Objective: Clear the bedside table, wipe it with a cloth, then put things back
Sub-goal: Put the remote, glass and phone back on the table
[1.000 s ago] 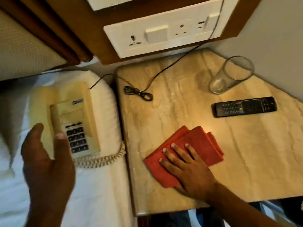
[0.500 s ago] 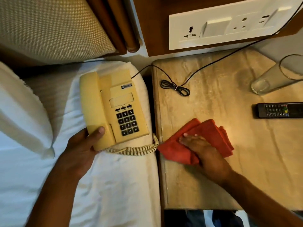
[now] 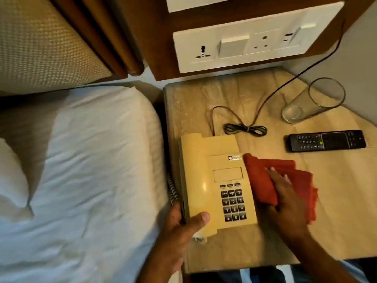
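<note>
A cream push-button telephone [image 3: 216, 180] sits at the left side of the marble bedside table [image 3: 336, 231]. My left hand [image 3: 179, 227] grips its near left corner, thumb on top by the handset. A folded red cloth [image 3: 263, 180] lies just right of the phone, touching its edge. My right hand [image 3: 283, 197] is pressed flat on the cloth. A black remote [image 3: 326, 140] lies at the right. An empty clear glass [image 3: 312, 101] stands behind the remote at the back right.
A black cord [image 3: 245, 129] runs from the wall to a coiled bundle behind the phone. A white socket panel [image 3: 244, 45] is on the wooden wall above. The bed with white sheets [image 3: 85, 170] and a pillow lies to the left.
My left hand has carried the telephone from the bed onto the left side of the table. My right hand has slid the cloth slightly to the right, next to the phone.
</note>
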Demonstrator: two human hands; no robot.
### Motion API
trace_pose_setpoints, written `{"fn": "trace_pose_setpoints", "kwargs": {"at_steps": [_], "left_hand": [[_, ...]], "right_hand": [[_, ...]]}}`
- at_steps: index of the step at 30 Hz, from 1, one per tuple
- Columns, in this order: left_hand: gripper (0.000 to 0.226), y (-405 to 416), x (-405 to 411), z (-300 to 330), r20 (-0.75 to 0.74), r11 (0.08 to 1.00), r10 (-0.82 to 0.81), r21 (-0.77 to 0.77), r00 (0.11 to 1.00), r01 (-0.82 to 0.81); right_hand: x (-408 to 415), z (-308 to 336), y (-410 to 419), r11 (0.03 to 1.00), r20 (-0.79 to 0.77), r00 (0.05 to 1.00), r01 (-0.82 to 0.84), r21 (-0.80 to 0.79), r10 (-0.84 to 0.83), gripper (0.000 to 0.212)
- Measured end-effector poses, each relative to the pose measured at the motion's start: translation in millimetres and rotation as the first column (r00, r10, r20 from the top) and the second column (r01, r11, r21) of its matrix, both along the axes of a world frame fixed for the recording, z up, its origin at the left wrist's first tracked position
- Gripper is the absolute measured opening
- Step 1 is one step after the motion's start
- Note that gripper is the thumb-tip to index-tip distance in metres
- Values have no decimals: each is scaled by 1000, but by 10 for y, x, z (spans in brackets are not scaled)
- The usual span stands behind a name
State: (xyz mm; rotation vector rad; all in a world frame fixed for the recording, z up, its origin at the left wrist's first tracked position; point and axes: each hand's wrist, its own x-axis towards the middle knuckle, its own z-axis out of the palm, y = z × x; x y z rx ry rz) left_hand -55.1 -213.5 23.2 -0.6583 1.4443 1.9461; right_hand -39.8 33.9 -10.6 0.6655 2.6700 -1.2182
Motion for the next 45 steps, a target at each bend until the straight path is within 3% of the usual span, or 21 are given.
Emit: {"fn": "trace_pose_setpoints", "kwargs": {"at_steps": [4, 7, 8, 10, 11, 12, 15, 18, 21, 23, 25, 28, 36, 42, 45], "left_hand": [[50, 117, -342, -200, -45, 998, 49, -42, 998, -51], [41, 44, -735, -276, -216, 942, -130, -331, 968, 53], [49, 21, -847, -291, -245, 874, -240, -475, 939, 99], [73, 17, -990, -353, -246, 640, -469, -756, 848, 134], [85, 44, -1016, -400, -248, 523, -536, -848, 807, 86], [92, 98, -1012, -435, -279, 462, -556, -887, 783, 12], [87, 311, -910, -515, -437, 475, -589, -868, 680, -147], [80, 430, -794, -610, -526, 515, -606, -831, 596, -211], [78, 459, -834, -686, -552, 500, -588, -823, 591, -271], [78, 454, -829, -690, -568, 510, -594, -814, 570, -278], [77, 447, -851, -701, -573, 515, -586, -809, 573, -282], [76, 471, -870, -695, -560, 497, -587, -819, 585, -285], [79, 438, -850, -674, -513, 470, -654, -851, 556, -232], [76, 443, -863, -690, -528, 480, -632, -841, 567, -249], [74, 448, -853, -687, -525, 472, -634, -844, 568, -253]], "right_hand": [[-33, -18, -77, 1000, -114, 993, 13, 9, -12, 66], [-38, -17, -69, 1000, -168, 986, 7, -8, -8, 63], [-41, -10, -62, 1000, -171, 985, 12, -17, -14, 62], [-45, 3, -58, 997, -136, 990, 31, -71, -41, 61], [-48, 11, -55, 991, -103, 993, 50, -124, -63, 63], [-59, 33, -51, 978, -68, 992, 89, -189, -103, 66], [-222, 156, -78, 912, -59, 965, 219, -347, -254, 75], [-519, 323, -241, 937, -177, 981, 11, -349, -77, 73], [-1215, 285, -410, 965, -182, 953, -257, -54, 243, 67], [-1833, 230, -482, 912, -65, 925, -355, 206, 375, 71], [-2266, 214, -504, 846, -12, 891, -426, 322, 454, 68], [-2270, 172, -436, 845, -44, 881, -438, 306, 472, 69], [-563, 118, -498, 906, -129, 903, -388, 167, 411, 70], [-1925, 158, -465, 929, -135, 934, -295, 223, 329, 66], [-2450, 199, -380, 978, -152, 966, -207, 29, 209, 60]]}}
